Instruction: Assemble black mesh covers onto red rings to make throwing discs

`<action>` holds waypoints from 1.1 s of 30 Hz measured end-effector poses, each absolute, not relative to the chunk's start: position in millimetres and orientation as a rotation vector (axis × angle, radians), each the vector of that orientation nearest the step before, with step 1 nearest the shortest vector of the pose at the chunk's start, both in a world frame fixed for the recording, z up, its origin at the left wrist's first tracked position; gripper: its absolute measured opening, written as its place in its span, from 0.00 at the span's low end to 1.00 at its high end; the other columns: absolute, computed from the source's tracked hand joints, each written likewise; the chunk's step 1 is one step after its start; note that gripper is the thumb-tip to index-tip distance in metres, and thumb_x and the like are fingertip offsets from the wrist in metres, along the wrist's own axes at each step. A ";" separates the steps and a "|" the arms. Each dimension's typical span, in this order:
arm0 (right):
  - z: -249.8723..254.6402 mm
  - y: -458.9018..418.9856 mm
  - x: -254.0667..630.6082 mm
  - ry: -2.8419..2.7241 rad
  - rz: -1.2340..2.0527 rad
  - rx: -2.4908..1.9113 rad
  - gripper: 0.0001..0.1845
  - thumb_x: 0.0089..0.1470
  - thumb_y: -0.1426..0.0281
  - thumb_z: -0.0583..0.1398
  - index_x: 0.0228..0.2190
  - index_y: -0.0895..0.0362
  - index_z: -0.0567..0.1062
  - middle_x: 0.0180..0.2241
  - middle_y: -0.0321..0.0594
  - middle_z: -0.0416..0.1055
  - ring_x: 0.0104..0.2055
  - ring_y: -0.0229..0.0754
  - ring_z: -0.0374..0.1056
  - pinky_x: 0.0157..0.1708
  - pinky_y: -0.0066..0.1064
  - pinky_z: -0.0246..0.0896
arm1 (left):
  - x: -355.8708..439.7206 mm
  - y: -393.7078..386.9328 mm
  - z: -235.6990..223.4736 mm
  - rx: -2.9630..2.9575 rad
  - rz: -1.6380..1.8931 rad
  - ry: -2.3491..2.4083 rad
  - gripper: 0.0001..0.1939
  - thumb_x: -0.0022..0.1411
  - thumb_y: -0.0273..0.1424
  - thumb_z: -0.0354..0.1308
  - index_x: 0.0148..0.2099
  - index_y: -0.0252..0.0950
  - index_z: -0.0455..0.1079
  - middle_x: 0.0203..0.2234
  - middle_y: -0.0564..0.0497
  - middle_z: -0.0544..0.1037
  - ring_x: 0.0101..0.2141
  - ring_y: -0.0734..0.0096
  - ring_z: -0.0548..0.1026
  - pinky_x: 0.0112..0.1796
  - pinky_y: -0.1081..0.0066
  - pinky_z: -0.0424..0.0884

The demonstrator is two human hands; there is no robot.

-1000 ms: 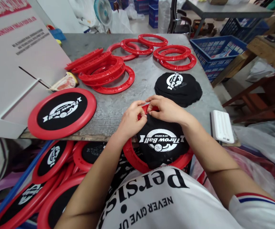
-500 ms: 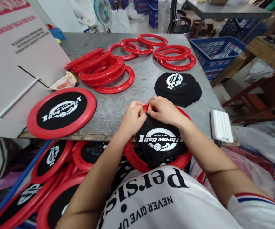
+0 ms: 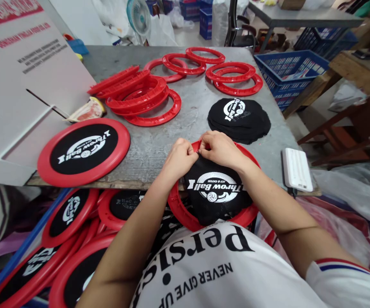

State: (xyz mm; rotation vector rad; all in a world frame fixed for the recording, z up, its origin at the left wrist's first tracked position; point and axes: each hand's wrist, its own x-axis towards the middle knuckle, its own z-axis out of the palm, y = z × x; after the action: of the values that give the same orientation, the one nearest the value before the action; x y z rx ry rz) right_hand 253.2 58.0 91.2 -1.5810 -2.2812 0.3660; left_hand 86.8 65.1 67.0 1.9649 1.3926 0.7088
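My left hand (image 3: pixel 178 160) and my right hand (image 3: pixel 221 149) meet at the far rim of a red plastic ring (image 3: pixel 185 214) that leans over the table's near edge toward my chest. A black mesh cloth (image 3: pixel 215 192) printed "Throw Ball" lies across the ring. Both hands pinch the cloth's top edge against the red rim, fingers curled tight. A pile of the same black cloths (image 3: pixel 239 117) lies just beyond my right hand.
Loose red rings (image 3: pixel 146 98) cover the far half of the grey metal table (image 3: pixel 159 141). A finished red disc (image 3: pixel 84 149) lies at the left edge, several more (image 3: pixel 69 214) stacked below. A white device (image 3: pixel 295 169) sits at the right edge; blue crates (image 3: pixel 290 68) stand beyond.
Both hands have kept pinching at the same spot on the rim; the cloth has been drawn slightly further up over the ring's far edge.
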 end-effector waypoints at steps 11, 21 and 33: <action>89.2 60.2 254.8 -2.283 0.332 -1.708 0.07 0.55 0.73 0.58 0.27 0.56 0.75 0.36 0.43 0.77 0.39 0.46 0.69 0.39 0.35 0.56 | 81.1 71.5 55.7 1.960 0.654 1.325 0.12 0.60 0.26 0.58 0.27 0.39 0.60 0.31 0.54 0.66 0.34 0.69 0.69 0.38 0.67 0.66; 77.2 61.0 291.5 -2.154 0.476 -1.505 0.11 0.54 0.72 0.59 0.38 0.54 0.80 0.42 0.41 0.78 0.44 0.47 0.70 0.47 0.39 0.60 | 81.8 37.0 39.2 2.017 0.880 1.379 0.15 0.61 0.29 0.61 0.46 0.41 0.58 0.51 0.45 0.71 0.52 0.59 0.71 0.54 0.58 0.67; 73.2 53.4 268.1 -2.077 0.529 -1.599 0.15 0.53 0.71 0.60 0.43 0.54 0.77 0.46 0.45 0.73 0.49 0.52 0.65 0.52 0.45 0.60 | 46.5 78.4 75.0 2.349 0.583 1.216 0.10 0.60 0.25 0.52 0.44 0.41 0.65 0.44 0.48 0.75 0.47 0.57 0.73 0.51 0.57 0.68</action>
State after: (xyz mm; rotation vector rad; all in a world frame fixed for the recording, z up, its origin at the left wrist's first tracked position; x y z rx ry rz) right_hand 268.1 53.4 73.2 -1.5993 -2.0772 0.5289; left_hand 46.5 78.4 75.0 2.3493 1.2165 0.5826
